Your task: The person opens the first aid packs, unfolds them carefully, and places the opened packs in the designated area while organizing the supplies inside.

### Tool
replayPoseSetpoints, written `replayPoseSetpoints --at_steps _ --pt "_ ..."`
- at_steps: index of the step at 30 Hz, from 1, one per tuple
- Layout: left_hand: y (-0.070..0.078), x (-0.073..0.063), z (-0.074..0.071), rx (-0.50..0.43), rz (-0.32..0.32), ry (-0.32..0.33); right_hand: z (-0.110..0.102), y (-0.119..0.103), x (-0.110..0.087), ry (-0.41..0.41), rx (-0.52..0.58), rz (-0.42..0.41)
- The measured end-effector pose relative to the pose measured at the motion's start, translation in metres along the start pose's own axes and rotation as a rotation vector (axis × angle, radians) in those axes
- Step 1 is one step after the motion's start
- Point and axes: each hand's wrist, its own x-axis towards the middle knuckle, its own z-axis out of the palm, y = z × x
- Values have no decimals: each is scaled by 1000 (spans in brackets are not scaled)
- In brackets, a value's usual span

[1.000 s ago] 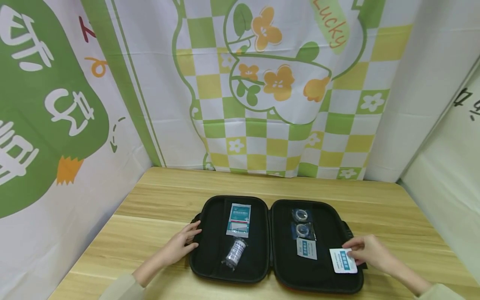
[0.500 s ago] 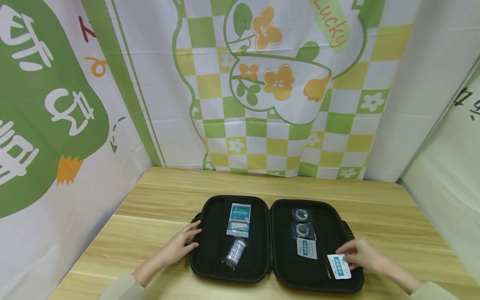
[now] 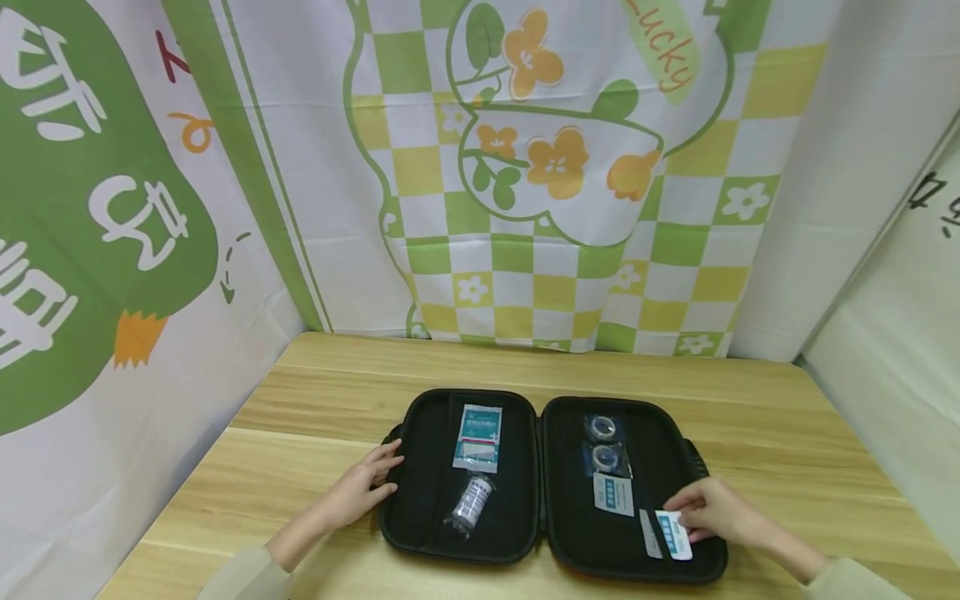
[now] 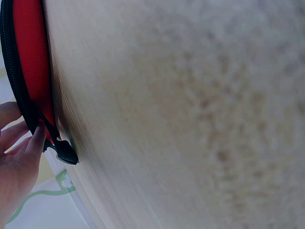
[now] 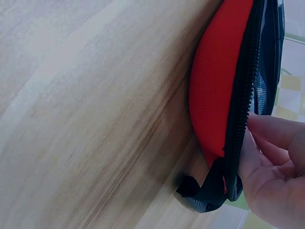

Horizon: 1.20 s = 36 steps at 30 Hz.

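Observation:
A black-lined zip case (image 3: 540, 546) lies open on the wooden table, its outer shell (image 4: 32, 52) red in the left wrist view. My left hand (image 3: 360, 492) holds the case's left rim, close to a black buckle (image 4: 66, 151). Over the right half, my right hand (image 3: 712, 512) pinches a white packet with a blue label (image 3: 673, 535) between thumb and fingers. A pale grey strip (image 3: 650, 533) shows just left of it, past a thin dark band. Seen from the right wrist, the fingers reach over the zipped rim (image 5: 242, 100), hiding the packet.
The left half holds a teal packet (image 3: 478, 425) and a wrapped bandage roll (image 3: 472, 504). In the right half lie two wrapped tape rolls (image 3: 602, 429) and another blue-and-white packet (image 3: 613, 494). A printed curtain (image 3: 510, 283) hangs behind the table (image 3: 315, 400).
My right hand has moved left and slightly down with the white packet, now farther inside the right half. The grey strip beside it has come into view and widened. My left hand stays put.

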Motion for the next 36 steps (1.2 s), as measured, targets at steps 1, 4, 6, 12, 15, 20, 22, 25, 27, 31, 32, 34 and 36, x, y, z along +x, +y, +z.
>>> replayPoseSetpoints --at_steps 1,4,6,12,15,20,22,25,27,31,32,34,36 --pt "0 0 0 0 -2 0 0 0 0 3 -3 4" --pt "-1 0 0 2 -1 0 0 -2 1 7 -15 10" --pt "-1 0 1 4 2 0 0 -3 1 8 -19 11" --pt "-1 1 1 9 1 6 3 -4 3 15 -11 23" --pt "-1 2 0 11 -2 7 5 -4 5 20 -5 34" --pt "1 2 0 4 -4 1 9 -4 8 5 40 44" --pt "1 2 0 2 -5 -1 11 -3 9 2 59 69" --pt "1 2 0 5 -6 1 14 -3 12 10 65 107" --pt "1 2 0 4 -9 0 16 -4 13 22 68 132" --pt "1 2 0 -3 -13 -1 19 -4 14 27 90 134" --pt "1 2 0 -5 -14 -2 19 -4 14 24 100 133" --pt "2 2 0 -5 -15 -2 20 -3 14 17 114 127" --pt "2 2 0 -4 -14 -2 21 -2 15 13 121 122"
